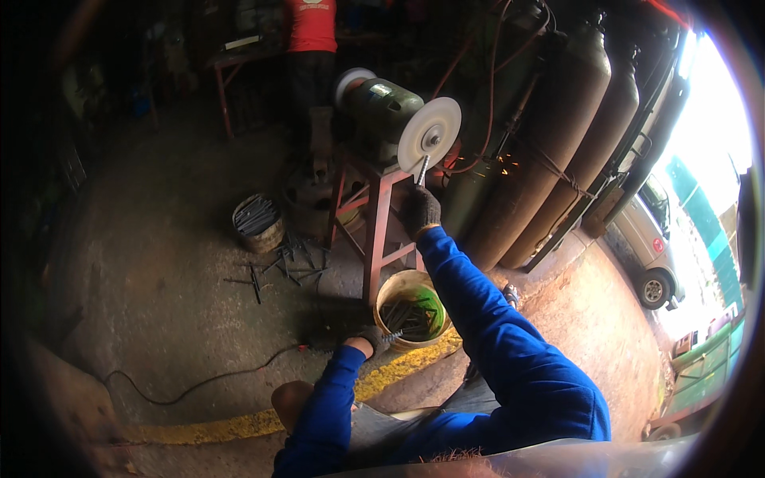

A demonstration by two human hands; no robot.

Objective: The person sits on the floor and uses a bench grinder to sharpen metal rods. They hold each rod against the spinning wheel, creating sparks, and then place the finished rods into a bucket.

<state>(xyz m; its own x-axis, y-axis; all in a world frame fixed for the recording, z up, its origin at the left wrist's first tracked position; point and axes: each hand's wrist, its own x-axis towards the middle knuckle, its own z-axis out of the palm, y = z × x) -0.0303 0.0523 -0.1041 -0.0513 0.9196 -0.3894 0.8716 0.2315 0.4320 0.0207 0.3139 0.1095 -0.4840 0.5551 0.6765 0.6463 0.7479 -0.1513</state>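
Observation:
In a dark glove, my right hand [422, 209] is closed around a short metal rod [423, 170] whose upper end meets the lower edge of a pale grinding wheel [414, 143]. The wheel sits on the near end of a green bench grinder [384, 107]. Orange sparks show to the right. My left hand [369, 338], gloved too, is low beside a bucket [384, 296] of dark rods and is closed on a ribbed metal rod [392, 336] that reaches to the bucket's rim. Much of both rods is hidden by the gloves.
A red metal stand [378, 239] carries the grinder. Another bucket [263, 239] full of rods stands left, with loose rods [291, 267] on the floor. Tall gas cylinders [550, 143] rise at right. A cable [199, 384] crosses the floor. A person in red [311, 28] stands behind.

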